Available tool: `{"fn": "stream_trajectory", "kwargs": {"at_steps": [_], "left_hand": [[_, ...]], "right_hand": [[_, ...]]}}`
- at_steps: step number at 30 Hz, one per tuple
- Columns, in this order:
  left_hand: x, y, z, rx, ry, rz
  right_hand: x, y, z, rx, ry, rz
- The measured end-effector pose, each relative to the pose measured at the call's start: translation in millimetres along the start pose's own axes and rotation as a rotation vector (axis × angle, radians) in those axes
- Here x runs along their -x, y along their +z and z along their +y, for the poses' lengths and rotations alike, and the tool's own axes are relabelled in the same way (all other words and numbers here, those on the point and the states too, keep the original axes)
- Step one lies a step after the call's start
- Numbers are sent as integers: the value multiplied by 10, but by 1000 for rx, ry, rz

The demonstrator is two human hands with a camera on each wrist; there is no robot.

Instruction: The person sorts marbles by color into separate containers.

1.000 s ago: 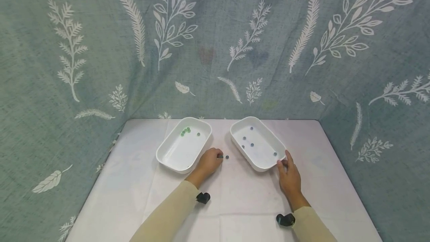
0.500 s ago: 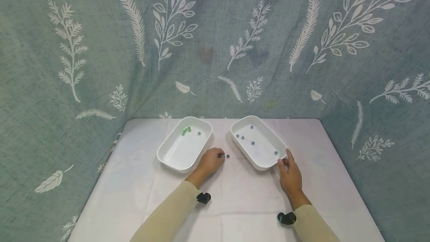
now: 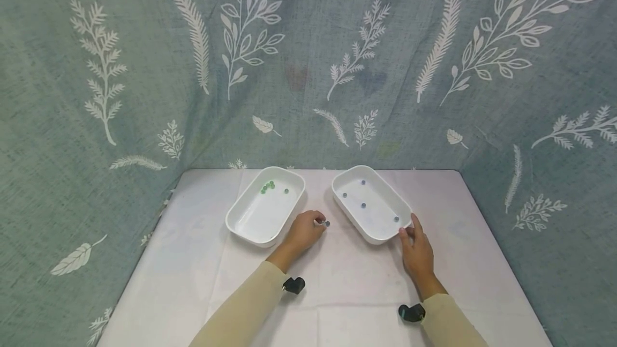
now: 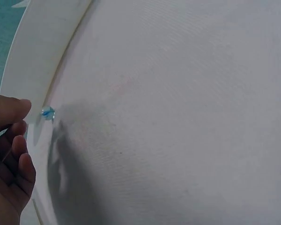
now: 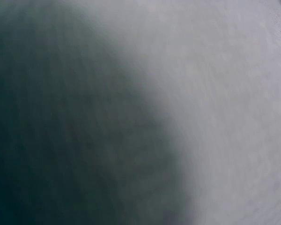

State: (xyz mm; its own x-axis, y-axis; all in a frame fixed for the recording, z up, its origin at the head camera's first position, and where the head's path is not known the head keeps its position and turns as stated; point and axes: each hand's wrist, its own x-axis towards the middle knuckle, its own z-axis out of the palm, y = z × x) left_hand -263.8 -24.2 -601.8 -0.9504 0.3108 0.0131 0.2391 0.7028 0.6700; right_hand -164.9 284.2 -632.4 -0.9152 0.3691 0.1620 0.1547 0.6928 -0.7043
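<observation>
In the head view, my left hand (image 3: 306, 231) is at the middle of the table, fingertips drawn together round what looks like a small glass marble, mostly hidden. Just past the fingertips lies another marble (image 3: 328, 224) on the cloth. The left wrist view shows curled fingers and a blue-swirled marble (image 4: 48, 113) beyond them. My right hand (image 3: 417, 256) grips the near right corner of the right white tray (image 3: 376, 240), where several bluish marbles lie scattered. The right wrist view has only a dark blur over pale cloth, with no hand visible.
A second white tray (image 3: 262, 242) stands to the left, with several green marbles (image 3: 267, 186) grouped near its far end and a single marble (image 3: 286, 191) apart. White cloth (image 3: 356, 288) covers the table; a patterned curtain (image 3: 308, 138) surrounds its back and sides.
My left hand has shifted slightly right, its fingertips reaching the marble on the cloth. Marbles in the right tray have rolled along its left side, and one there is out of sight now.
</observation>
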Motion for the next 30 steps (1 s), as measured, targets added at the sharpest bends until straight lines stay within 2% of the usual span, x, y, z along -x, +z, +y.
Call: {"fn": "stream_trajectory", "kwargs": {"at_steps": [9, 18, 30], "left_hand": [[-181, -18, 64, -43, 53, 24], [-332, -135, 280, -54, 51, 24], [-508, -169, 423, -94, 51, 5]], "right_hand": [[3, -12, -12, -6, -14, 1], [-3, 6, 3, -1, 14, -14], [-22, 20, 26, 2, 2, 4]]}}
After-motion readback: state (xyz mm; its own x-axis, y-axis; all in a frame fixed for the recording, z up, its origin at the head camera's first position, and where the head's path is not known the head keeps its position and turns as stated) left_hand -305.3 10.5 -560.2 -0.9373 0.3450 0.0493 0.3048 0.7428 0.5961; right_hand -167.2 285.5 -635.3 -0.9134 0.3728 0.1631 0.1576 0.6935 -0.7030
